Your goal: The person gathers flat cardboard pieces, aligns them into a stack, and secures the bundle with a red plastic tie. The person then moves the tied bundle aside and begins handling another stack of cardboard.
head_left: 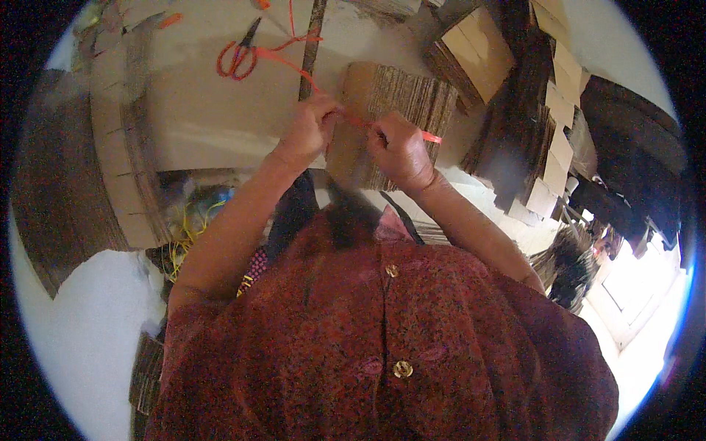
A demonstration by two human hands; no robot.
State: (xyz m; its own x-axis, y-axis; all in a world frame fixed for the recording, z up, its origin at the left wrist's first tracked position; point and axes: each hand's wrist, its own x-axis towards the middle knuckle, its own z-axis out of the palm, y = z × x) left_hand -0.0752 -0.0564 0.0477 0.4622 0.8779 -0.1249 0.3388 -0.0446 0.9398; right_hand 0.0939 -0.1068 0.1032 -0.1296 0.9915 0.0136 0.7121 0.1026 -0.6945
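Observation:
A bundle of flat brown cardboard pieces (pixel 412 92) stands on edge in front of me. Across it runs an orange-red plastic strap (pixel 356 119). My left hand (pixel 309 128) pinches the strap at the bundle's left side, and its length trails off up to the left from these fingers. Over the middle of the bundle, my right hand (pixel 401 151) is closed in a fist on the same strap; a short end sticks out to its right. Part of the strap is hidden under the fingers. Scissors (pixel 239 59) with red-wrapped handles lie farther off to the left, beside the strap.
Stacked cardboard pieces (pixel 110 169) line the left side. More cardboard bundles (pixel 515 147) stand at the right, one tilted stack (pixel 471 59) beyond them. A dark narrow bar (pixel 312 48) crosses the work surface (pixel 198 140). Yellow strings (pixel 187 235) hang near my left elbow.

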